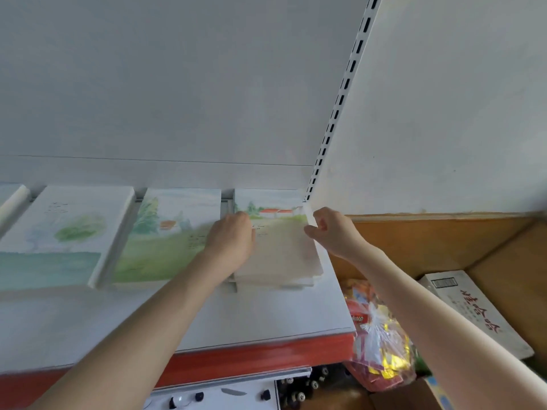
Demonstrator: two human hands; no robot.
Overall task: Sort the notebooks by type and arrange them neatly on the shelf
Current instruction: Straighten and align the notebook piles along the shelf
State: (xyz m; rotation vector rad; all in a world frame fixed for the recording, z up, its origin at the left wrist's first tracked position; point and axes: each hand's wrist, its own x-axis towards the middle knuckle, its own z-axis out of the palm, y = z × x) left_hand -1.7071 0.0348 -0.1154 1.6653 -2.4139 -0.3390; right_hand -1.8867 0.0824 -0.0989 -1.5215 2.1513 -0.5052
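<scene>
Between us lies the notebook stack [284, 250]: left hand [231, 235] gripping its left edge, right hand [328, 232] curled at its right, hold unclear.

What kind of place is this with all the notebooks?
Probably a small shop, maybe a stationery store. The notebooks lie in matching stacks on a white display shelf with a red front edge, next to a slotted metal upright, and a bag of packaged snacks sits beside it.

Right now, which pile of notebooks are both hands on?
The rightmost pile, whose cover shows a red-roofed house. The left hand rests on its left side, the right hand pinches its right edge; the tree pile and meadow pile lie further left.
</scene>
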